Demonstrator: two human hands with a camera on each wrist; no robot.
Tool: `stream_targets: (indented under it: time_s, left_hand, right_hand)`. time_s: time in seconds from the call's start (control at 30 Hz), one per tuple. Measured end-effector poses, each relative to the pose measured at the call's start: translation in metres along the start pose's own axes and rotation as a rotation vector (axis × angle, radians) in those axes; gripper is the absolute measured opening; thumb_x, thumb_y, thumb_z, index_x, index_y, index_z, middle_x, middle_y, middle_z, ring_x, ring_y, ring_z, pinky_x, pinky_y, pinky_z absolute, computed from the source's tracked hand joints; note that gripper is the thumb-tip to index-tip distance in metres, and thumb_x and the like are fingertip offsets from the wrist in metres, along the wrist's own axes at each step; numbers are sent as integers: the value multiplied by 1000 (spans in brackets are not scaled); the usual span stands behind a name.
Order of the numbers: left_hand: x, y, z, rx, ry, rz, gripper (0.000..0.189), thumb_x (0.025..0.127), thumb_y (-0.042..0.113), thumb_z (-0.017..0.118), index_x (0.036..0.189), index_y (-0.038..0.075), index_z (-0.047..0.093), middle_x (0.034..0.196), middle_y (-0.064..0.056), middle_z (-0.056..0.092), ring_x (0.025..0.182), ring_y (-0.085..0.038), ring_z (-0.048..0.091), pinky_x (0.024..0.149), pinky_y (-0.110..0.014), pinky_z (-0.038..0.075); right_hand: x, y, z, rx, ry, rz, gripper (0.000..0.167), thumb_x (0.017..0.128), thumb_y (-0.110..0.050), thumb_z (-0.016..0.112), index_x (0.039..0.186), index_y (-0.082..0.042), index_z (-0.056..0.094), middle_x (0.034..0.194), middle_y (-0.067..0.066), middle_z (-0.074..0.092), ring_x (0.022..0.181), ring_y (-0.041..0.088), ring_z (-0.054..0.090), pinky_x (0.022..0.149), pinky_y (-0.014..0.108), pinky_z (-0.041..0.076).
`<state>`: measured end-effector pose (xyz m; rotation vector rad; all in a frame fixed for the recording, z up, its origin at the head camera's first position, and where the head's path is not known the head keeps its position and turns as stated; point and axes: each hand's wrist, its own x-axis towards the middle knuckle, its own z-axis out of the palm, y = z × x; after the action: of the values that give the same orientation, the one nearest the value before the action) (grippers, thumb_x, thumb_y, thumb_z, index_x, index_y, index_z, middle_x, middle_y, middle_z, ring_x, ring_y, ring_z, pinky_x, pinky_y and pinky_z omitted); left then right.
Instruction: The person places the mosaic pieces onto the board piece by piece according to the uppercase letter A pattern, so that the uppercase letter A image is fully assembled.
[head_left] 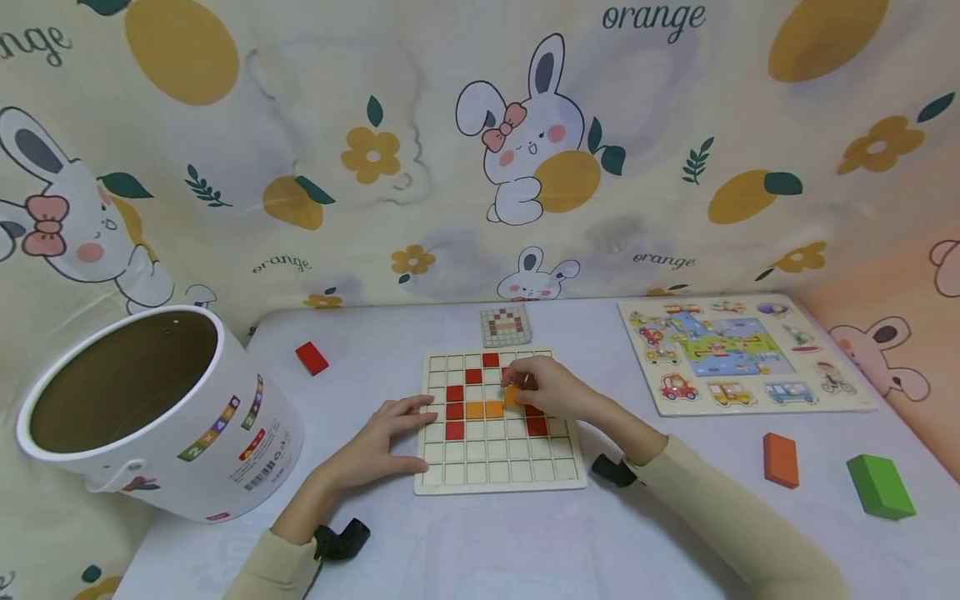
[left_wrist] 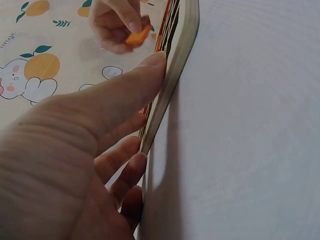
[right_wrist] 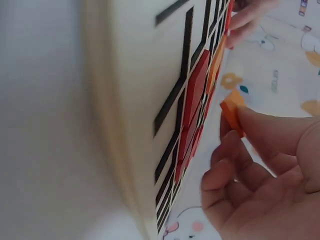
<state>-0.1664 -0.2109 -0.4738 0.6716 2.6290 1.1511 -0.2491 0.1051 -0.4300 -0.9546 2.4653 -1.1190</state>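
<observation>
A pale wooden grid board (head_left: 486,473) lies on the table, holding several red tiles (head_left: 454,431) in an arch-like arrangement and two orange tiles (head_left: 484,410) side by side between them. My left hand (head_left: 375,442) rests against the board's left edge, fingertips on its rim and thumb near the lower corner. Above the board, my right hand (head_left: 553,387) pinches a small orange square tile (right_wrist: 232,112) between thumb and forefinger, just right of the two orange ones. In the right wrist view that tile is tilted and apart from the grid.
Behind the board lies a small pattern card (head_left: 506,327). A loose red block (head_left: 312,358) is at the back left, near a big white bucket (head_left: 262,450). On the right are a picture puzzle board (head_left: 652,392), an orange block (head_left: 782,460) and a green block (head_left: 881,487).
</observation>
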Motion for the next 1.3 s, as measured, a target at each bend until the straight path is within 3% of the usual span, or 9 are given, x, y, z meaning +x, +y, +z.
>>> stream_targets:
  time_s: [0.2, 0.33, 0.6, 1.07, 1.17, 1.3]
  left_hand:
    - [1, 1, 1, 0, -2, 3, 72, 80, 40, 82, 143, 14, 57, 158, -2, 35, 138, -28, 32, 108, -63, 31]
    - [2, 2, 2, 1, 0, 5, 72, 80, 39, 82, 142, 14, 57, 158, -3, 36, 138, -29, 32, 108, -63, 30]
    - [2, 1, 2, 6, 2, 0, 72, 79, 39, 82, 142, 15, 57, 158, -2, 36, 138, -29, 32, 108, -63, 31]
    - [4, 0, 3, 10, -2, -13, 72, 79, 40, 82, 143, 17, 57, 158, -2, 36, 139, -29, 31, 108, -63, 31]
    - [4, 0, 3, 15, -1, -13, 72, 79, 39, 81, 143, 17, 57, 158, -2, 36, 139, -29, 31, 108, -63, 32]
    - [3, 1, 2, 11, 0, -13, 72, 79, 39, 81, 142, 16, 57, 157, -3, 37, 138, -29, 32, 107, -64, 32]
  right_hand:
    - [8, -1, 3, -22, -85, 49, 14, 86, 8, 69, 93, -4, 65, 80, 1, 59, 76, 17, 51, 68, 28, 46]
    - [8, 0, 2, -44, -98, 54, 13, 86, 7, 70, 89, -6, 67, 77, 0, 58, 74, 16, 51, 67, 28, 45]
    - [3, 1, 5, -75, -55, 82, 12, 85, 0, 76, 96, -5, 72, 77, -2, 59, 73, 15, 52, 66, 27, 47]
    - [-2, 3, 9, -153, 5, 79, 12, 83, -3, 79, 93, -6, 72, 81, -1, 59, 78, 17, 52, 70, 29, 47]
    - [-5, 3, 10, -177, 31, 74, 14, 83, -6, 80, 95, -7, 72, 86, -2, 63, 82, 18, 55, 75, 32, 49]
    - [-15, 0, 11, -301, 114, 46, 14, 87, -15, 78, 98, -8, 74, 99, 1, 66, 97, 22, 58, 86, 42, 49]
